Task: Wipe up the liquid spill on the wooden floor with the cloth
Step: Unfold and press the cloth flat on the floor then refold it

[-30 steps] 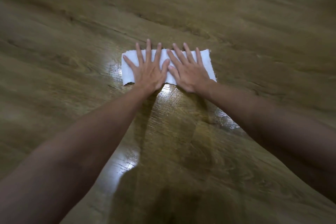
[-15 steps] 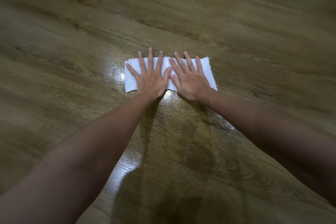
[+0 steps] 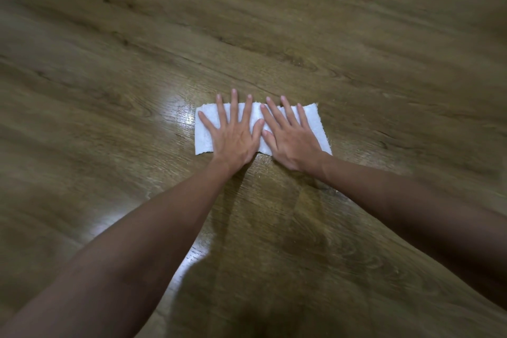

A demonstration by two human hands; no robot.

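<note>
Fig.: cloth (image 3: 311, 123) lay flat on wooden floor (image 3: 356, 35), mid-floor, beside wet sheen (image 3: 183, 115). Left hand (image 3: 233, 137) & right hand (image 3: 290, 143), fingers splayed wide, pressed side by side, prob. spreading pressure for soak-up.

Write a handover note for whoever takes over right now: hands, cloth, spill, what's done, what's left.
Left hand: flat, fingers spread, pressing the left half of the cloth.
Right hand: flat, pressing the right half, thumb beside the left thumb.
Cloth: white, spread flat on the floor, under both palms.
Spill: wet sheen on the floor left of the cloth, and more shine nearer the person.
Done: cloth laid down, both hands on it.
Left: likely wipe across the shiny patches; the floor does not look dry yet.
</note>
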